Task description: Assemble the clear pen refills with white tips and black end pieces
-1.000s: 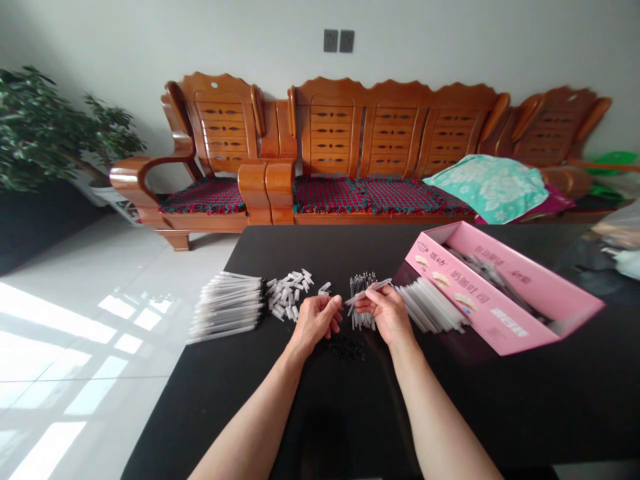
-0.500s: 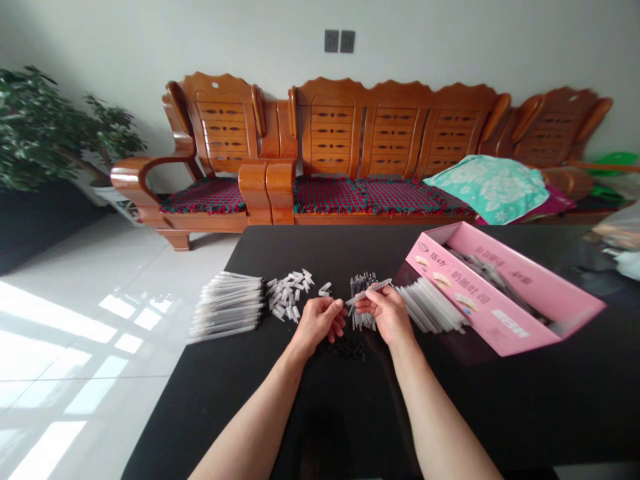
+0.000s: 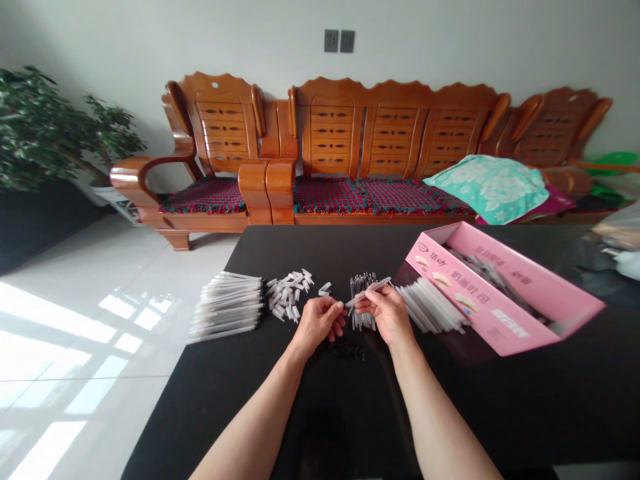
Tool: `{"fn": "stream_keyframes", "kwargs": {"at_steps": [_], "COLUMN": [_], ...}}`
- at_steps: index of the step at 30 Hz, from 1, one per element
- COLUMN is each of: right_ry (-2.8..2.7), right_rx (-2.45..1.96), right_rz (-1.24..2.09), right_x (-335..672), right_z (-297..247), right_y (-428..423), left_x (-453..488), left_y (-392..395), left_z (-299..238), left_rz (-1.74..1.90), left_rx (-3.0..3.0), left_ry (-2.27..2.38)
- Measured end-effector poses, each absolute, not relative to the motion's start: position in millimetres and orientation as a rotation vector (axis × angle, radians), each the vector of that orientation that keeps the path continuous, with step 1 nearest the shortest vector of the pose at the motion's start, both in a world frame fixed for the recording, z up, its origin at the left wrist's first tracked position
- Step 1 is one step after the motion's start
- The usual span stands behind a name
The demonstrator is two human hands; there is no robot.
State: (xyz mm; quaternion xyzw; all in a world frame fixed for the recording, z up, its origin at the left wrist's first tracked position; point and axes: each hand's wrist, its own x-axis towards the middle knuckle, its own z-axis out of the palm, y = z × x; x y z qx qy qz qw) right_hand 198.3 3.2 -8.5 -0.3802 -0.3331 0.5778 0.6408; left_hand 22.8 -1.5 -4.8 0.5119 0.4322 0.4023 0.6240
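Note:
My right hand [image 3: 391, 316] pinches a translucent white pen barrel [image 3: 382, 284], tilted with its far end up to the right. Close to the barrel's left end is my left hand [image 3: 319, 319], thumb and forefinger pressed together; whatever sits between them is too small to make out. Behind my right hand lie pen refills [image 3: 361, 285] in a bundle, partly covered by the fingers. Small black pen parts [image 3: 349, 350] are heaped just below the hands. White barrels [image 3: 433, 307] lie side by side to the right. White pen caps [image 3: 287, 293] are scattered left of my left hand.
A row of white pens with black ends [image 3: 227, 305] covers the left side of the black table [image 3: 350, 413]. On the right stands an open pink box [image 3: 500, 307] with dark and clear items inside. Behind the table runs a wooden sofa [image 3: 330, 140] with a teal cushion [image 3: 493, 187].
Almost nothing differs. The barrel in my right hand has shifted very slightly, and both hands stay in the same place.

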Motion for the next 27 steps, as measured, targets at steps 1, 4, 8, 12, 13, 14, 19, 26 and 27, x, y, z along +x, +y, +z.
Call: {"fn": "stream_keyframes", "kwargs": {"at_steps": [1, 4, 8, 12, 13, 14, 19, 26, 27], "right_ry": [-0.762, -0.761, -0.758, -0.77, -0.774, -0.777, -0.768, -0.772, -0.773], "right_rx": [-0.869, -0.87, -0.867, -0.872, -0.873, -0.872, -0.87, -0.883, -0.885], "right_rz": [1.319, 1.318, 1.32, 1.318, 1.319, 1.319, 1.32, 1.317, 1.319], "right_x": [198.2, 198.0, 198.1, 197.5, 197.5, 197.5, 198.9, 197.2, 196.8], "right_z": [-8.9, -9.7, -9.5, -9.4, -9.7, -10.2, -12.3, -9.5, -9.0], "right_y": [3.4, 3.9, 4.1, 3.6, 3.5, 3.5, 4.0, 3.6, 3.6], "left_x": [23.2, 23.6, 22.8, 23.3, 23.6, 23.8, 22.6, 22.8, 23.3], "left_y": [-1.2, -0.6, -0.5, -1.0, -1.2, -1.2, -0.4, -0.1, -0.2], "left_z": [-5.1, -3.7, -1.9, -5.1, -5.7, -5.9, -3.1, -8.9, -9.5], "left_rz": [0.945, 1.008, 0.989, 0.89, 0.9, 0.921, 0.986, 0.904, 0.917], "left_rx": [1.178, 1.16, 1.153, 1.181, 1.185, 1.185, 1.173, 1.222, 1.223], "left_ry": [0.995, 0.997, 1.001, 0.984, 0.983, 0.986, 1.035, 1.019, 1.02]}}
